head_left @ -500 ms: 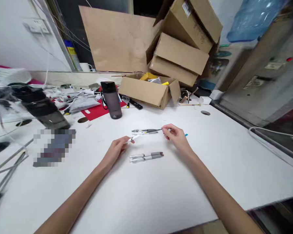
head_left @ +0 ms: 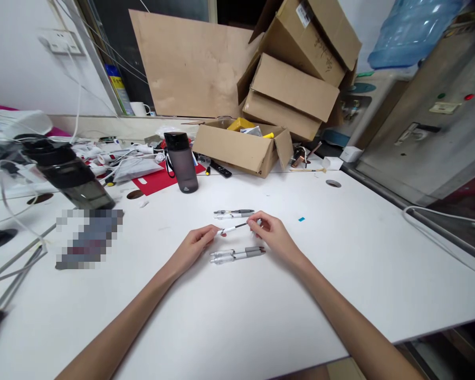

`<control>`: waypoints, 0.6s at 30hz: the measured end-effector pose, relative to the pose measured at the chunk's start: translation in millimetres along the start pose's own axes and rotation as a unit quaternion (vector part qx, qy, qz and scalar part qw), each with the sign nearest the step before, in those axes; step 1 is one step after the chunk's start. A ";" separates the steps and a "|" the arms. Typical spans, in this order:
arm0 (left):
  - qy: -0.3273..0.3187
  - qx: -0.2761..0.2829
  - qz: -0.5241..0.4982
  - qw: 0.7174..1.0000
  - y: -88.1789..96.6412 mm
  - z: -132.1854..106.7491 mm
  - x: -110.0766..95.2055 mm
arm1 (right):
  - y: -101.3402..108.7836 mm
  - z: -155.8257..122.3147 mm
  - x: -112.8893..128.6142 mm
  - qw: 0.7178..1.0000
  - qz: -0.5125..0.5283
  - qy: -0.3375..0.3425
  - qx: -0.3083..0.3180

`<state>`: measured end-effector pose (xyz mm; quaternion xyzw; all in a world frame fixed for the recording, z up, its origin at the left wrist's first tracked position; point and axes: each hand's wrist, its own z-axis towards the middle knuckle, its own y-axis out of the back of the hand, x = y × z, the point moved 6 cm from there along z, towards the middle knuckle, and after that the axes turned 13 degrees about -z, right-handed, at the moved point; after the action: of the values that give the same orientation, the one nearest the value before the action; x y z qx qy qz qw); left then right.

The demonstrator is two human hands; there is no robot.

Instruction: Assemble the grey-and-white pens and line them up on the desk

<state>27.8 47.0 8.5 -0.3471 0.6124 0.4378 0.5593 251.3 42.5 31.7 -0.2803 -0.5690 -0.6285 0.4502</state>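
My left hand (head_left: 198,244) pinches the white barrel (head_left: 228,229) of a pen above the desk. From the barrel's right end a thin dark refill (head_left: 241,225) runs to my right hand (head_left: 269,231), whose fingers are closed on it. A small whitish piece shows at the right fingertips, too small to name. Behind the hands lie a dark pen (head_left: 231,212) and a white pen with a grey grip (head_left: 231,216), side by side. In front are two clear and white pens (head_left: 237,255) with grey grips, also parallel.
A dark bottle (head_left: 182,163) stands at the back left, near an open cardboard box (head_left: 229,145). Another bottle (head_left: 73,179) leans at the left, by a pixelated flat object (head_left: 91,240). A blue scrap (head_left: 301,219) lies to the right on the white desk (head_left: 360,253).
My right hand has moved left and slightly toward me, closer to my left hand. The refill now lines up with the white barrel, and the blue scrap is fully uncovered.
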 end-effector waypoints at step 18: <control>0.000 -0.015 -0.029 0.999 2.0 1.0 3.7 | 18.4 9.1 -14.1 0.991 0.079 -0.008 -0.108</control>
<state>25.8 48.9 5.1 -0.3729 0.5953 0.4311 0.5663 272.3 55.8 29.9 -0.3769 -0.4774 -0.6462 0.4610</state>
